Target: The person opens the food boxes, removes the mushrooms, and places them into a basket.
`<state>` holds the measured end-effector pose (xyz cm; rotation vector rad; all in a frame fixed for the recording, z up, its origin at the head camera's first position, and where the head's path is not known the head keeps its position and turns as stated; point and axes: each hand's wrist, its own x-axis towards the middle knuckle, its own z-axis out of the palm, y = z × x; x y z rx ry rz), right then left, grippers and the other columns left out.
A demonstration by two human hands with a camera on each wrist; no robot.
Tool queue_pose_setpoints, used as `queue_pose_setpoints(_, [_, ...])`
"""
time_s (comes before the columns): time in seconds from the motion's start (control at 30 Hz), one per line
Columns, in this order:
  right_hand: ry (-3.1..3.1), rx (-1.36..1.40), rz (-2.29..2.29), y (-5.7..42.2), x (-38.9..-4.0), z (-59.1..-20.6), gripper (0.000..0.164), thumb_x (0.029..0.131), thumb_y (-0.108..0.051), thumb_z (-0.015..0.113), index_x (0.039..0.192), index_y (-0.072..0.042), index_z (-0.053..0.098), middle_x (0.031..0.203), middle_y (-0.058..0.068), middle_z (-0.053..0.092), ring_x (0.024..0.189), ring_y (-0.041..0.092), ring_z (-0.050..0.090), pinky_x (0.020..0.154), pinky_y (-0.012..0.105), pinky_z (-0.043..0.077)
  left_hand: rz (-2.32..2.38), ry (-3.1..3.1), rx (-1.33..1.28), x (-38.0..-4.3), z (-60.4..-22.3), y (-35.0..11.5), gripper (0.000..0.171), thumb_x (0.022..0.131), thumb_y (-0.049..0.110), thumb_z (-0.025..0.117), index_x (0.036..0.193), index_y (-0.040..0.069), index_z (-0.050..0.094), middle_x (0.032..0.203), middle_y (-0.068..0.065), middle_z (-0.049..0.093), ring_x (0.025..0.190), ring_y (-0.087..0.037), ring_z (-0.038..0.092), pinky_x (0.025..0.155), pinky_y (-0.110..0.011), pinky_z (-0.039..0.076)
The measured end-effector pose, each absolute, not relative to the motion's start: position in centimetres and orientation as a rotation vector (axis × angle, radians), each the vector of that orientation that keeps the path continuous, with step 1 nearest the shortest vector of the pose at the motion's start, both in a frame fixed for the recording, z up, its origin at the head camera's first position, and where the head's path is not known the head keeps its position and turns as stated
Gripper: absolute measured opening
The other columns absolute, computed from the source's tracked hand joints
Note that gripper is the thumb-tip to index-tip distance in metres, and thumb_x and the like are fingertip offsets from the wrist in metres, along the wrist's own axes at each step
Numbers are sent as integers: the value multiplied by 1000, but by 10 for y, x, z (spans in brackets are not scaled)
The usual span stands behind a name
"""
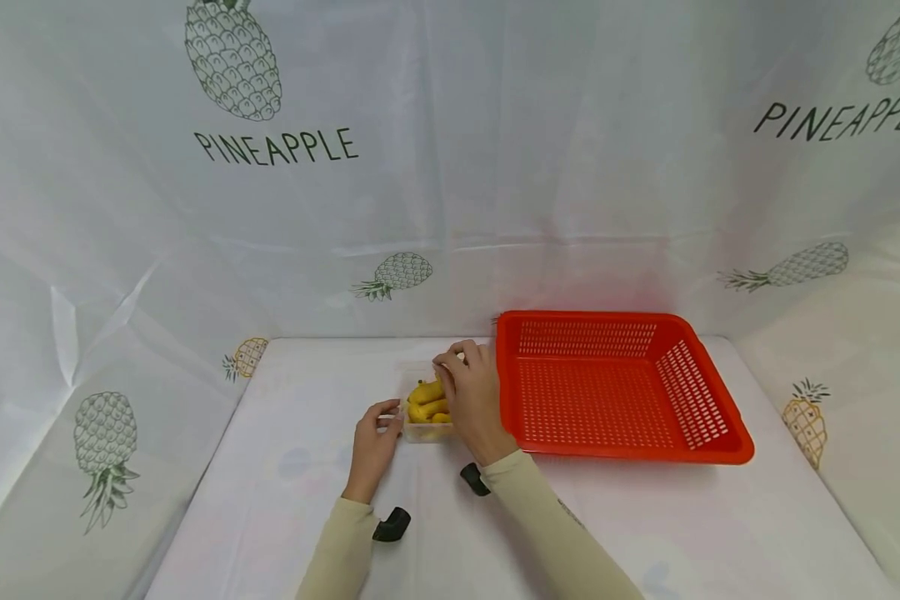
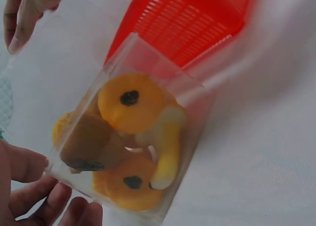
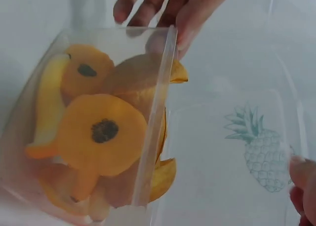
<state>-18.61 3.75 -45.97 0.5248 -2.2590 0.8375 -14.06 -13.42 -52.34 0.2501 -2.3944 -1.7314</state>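
A clear plastic box [image 1: 429, 435] on the table holds several yellow and orange fruits [image 1: 423, 410], some banana-shaped. Through its wall, the left wrist view shows round orange ends with dark spots and a brownish piece [image 2: 89, 142]. My left hand [image 1: 377, 442] grips the box's left edge between thumb and fingers. Beyond the box's opening, a clear lid [image 3: 284, 63] stands raised, its edge pinched by my right hand [image 1: 476, 404] with thumb and fingertips. In the right wrist view, some fruits [image 3: 163, 179] poke out past the rim.
A red slotted basket [image 1: 592, 408] sits close to the right of the box and my right hand. A white cloth with pineapple prints covers the table [image 1: 292, 500] and the walls around it. Black curved wrist pieces [image 1: 392, 525] stick out from both sleeves.
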Motion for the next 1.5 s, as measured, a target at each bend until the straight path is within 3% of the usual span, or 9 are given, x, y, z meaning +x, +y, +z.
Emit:
queue_pose_setpoints(0.1, [-2236, 489, 812, 35, -192, -458, 4, 97, -11, 78, 100, -9, 79, 98, 5, 65, 89, 24, 57, 74, 32, 52, -1794, -2377, 270, -141, -521, -133, 30, 101, -1, 64, 130, -8, 68, 117, -24, 66, 94, -29, 69, 70, -17, 60])
queue_pose_setpoints(0.23, [-2239, 475, 778, 33, -196, -456, 7, 97, -8, 77, 104, -6, 78, 100, 5, 66, 91, 24, 61, 79, 30, 58, -1915, -2331, 291, -142, -517, -132, 33, 101, -4, 63, 133, -10, 65, 116, -25, 63, 96, -32, 70, 74, -26, 66])
queue_pose_setpoints(0.33, [-2275, 458, 721, 32, -197, -456, 16, 98, -8, 76, 113, -6, 77, 112, 8, 69, 100, 25, 64, 88, 34, 61, -1984, -2302, 312, -141, -513, -132, 35, 101, -5, 63, 135, -11, 63, 118, -25, 61, 96, -31, 70, 80, -34, 67])
queue_pose_setpoints(0.47, [-2355, 437, 622, 32, -196, -459, 31, 99, -9, 75, 130, -8, 73, 133, 9, 67, 120, 27, 62, 105, 41, 57, -2031, -2272, 340, -140, -510, -132, 37, 99, -8, 64, 136, -12, 62, 120, -27, 62, 94, -26, 70, 84, -41, 67])
queue_pose_setpoints(0.67, [-2501, 442, 473, 34, -196, -462, 50, 96, -9, 77, 145, -8, 64, 158, 8, 53, 138, 30, 52, 117, 46, 49, -2110, -2210, 390, -143, -509, -134, 37, 97, -10, 65, 134, -11, 65, 119, -25, 63, 89, -18, 69, 82, -36, 67])
queue_pose_setpoints(0.83, [-2617, 473, 422, 35, -199, -462, 59, 97, -13, 77, 151, -6, 57, 168, 9, 40, 147, 33, 44, 124, 49, 42, -2150, -2180, 422, -147, -511, -135, 36, 97, -12, 64, 133, -12, 65, 115, -21, 63, 88, -19, 68, 77, -28, 66])
queue_pose_setpoints(0.97, [-2643, 498, 468, 36, -199, -461, 56, 98, -12, 75, 151, -7, 58, 170, 10, 36, 149, 34, 42, 125, 51, 39, -2150, -2184, 449, -147, -512, -134, 36, 97, -12, 64, 133, -11, 65, 115, -20, 62, 91, -22, 68, 77, -27, 66])
queue_pose_setpoints(1.23, [-2351, 591, 667, 40, -185, -472, 37, 91, -2, 80, 128, -6, 73, 154, 10, 58, 132, 33, 56, 114, 46, 52, -2151, -2180, 466, -147, -508, -134, 37, 97, -12, 63, 134, -11, 65, 118, -23, 61, 90, -22, 68, 78, -29, 66])
queue_pose_setpoints(1.5, [-2351, 704, 716, 45, -166, -487, 35, 88, 1, 84, 121, -7, 76, 139, 10, 67, 121, 30, 61, 105, 47, 57, -2141, -2171, 479, -148, -507, -135, 38, 97, -12, 62, 135, -11, 64, 120, -27, 60, 89, -20, 67, 81, -33, 67])
